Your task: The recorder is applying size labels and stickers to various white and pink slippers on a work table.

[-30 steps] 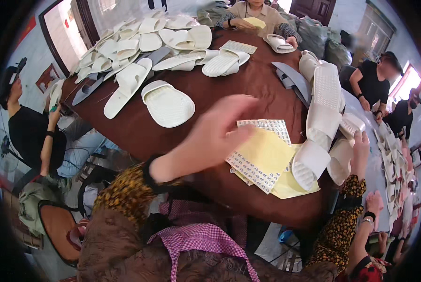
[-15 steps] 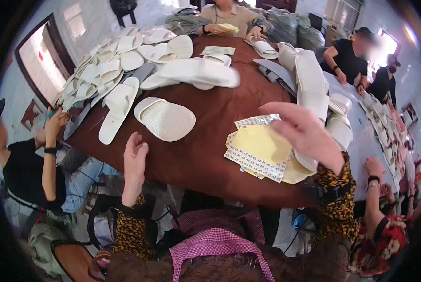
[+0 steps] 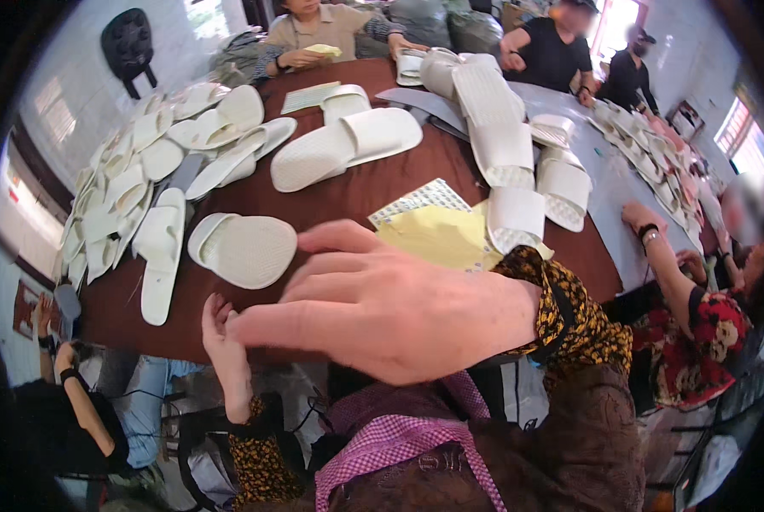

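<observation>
My right hand (image 3: 399, 311) is stretched leftward across the near edge of the table, back up and fingers spread; its thumb is hidden. The tip of its index finger meets or overlaps my left hand (image 3: 228, 354), which is raised with its fingers loosely extended upward. Whether anything small lies between the fingertips cannot be made out. Just beyond them a white slipper (image 3: 249, 252) lies on the brown tablecloth. Yellow backing paper (image 3: 437, 235) and a sheet of small printed stickers (image 3: 424, 201) lie behind my right hand and are partly covered by it.
White slippers are heaped at the left (image 3: 139, 171). A white slipper pair (image 3: 348, 149) rests mid-table, and a row of slippers (image 3: 493, 119) runs along the right. A co-worker (image 3: 313, 34) sits across, and others are at the right beside a grey-white table (image 3: 586, 162).
My right hand has moved left from the sticker sheets to my left hand. The view has shifted, so the table's things sit differently in it.
</observation>
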Tool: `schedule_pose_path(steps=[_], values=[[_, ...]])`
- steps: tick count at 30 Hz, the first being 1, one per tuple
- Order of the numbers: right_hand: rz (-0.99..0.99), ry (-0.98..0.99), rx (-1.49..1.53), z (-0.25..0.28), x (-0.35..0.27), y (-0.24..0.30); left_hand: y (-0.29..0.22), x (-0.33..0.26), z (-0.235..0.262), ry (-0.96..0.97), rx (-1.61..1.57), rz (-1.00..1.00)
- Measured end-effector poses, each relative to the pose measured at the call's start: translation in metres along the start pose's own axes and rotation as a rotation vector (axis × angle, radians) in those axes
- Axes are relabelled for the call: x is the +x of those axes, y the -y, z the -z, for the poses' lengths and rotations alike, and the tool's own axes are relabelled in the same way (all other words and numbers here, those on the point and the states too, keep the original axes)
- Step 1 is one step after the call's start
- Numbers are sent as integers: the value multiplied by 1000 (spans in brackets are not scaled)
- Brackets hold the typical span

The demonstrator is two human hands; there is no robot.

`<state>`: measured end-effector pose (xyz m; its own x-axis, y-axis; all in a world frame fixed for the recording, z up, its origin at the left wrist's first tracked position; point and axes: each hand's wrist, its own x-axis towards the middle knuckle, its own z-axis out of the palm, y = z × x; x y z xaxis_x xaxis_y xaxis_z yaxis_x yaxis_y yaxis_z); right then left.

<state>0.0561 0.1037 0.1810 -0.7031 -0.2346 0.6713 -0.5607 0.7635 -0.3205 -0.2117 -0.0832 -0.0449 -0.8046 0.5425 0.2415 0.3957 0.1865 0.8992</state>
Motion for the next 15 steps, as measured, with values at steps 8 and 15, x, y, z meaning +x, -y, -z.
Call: schedule_pose_path(steps=[8, 15], values=[[218, -252, -212, 38, 16, 19, 19, -28, -27, 171, -8, 74], [171, -255, -86, 24, -1, 19, 19, -49, -20, 161, -22, 113]])
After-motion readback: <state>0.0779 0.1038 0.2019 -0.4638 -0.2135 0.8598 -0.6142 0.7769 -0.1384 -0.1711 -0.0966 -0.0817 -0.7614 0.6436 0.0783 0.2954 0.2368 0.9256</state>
